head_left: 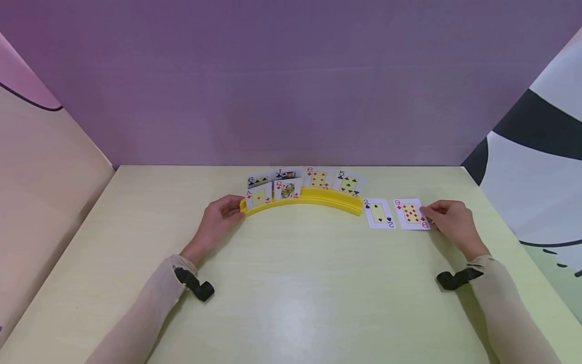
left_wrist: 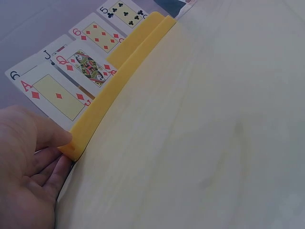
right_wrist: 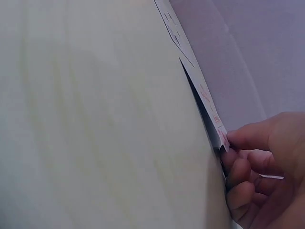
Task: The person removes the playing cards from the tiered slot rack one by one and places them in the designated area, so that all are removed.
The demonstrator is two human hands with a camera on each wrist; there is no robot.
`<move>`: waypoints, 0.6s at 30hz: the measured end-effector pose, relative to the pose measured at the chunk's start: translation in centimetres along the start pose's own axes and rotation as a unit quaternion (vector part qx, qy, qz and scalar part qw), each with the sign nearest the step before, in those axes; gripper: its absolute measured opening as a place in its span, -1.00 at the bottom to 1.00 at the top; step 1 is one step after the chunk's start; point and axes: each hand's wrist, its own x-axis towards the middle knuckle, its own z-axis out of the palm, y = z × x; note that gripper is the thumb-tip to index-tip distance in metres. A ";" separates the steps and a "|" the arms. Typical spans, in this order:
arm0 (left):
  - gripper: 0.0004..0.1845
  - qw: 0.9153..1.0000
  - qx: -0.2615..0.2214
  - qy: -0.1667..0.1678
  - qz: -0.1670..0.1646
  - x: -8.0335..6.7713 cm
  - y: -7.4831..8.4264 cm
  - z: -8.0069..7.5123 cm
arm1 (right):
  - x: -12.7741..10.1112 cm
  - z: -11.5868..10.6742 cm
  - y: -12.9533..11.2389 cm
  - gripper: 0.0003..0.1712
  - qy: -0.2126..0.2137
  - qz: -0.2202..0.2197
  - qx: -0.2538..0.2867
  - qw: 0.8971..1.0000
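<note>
My left hand grips the left end of a curved yellow card holder, thumb on its front and fingers underneath in the left wrist view. The ace of diamonds and queen of diamonds stand in its front slot. Behind them are a black six, a jack, the six of diamonds and the five of clubs. To the right, my right hand pinches the right edge of the nine of diamonds; that edge is tilted up off the table in the right wrist view.
Face up on the pale table lies the two of spades, between the holder's right end and the nine. A purple wall panel rises behind the table's back edge. Black wrist straps sit on both sleeves.
</note>
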 end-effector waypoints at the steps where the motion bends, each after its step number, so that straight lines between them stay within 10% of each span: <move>1: -0.62 1.000 0.001 0.000 0.000 0.0 -0.1 0.0 | 0.0 0.0 0.0 -0.47 0.001 -0.003 -0.002 1.000; 18: -0.61 1.000 -0.017 0.007 0.012 1.4 -3.4 0.1 | 0.1 -0.1 0.0 -0.53 0.017 -0.002 -0.002 1.000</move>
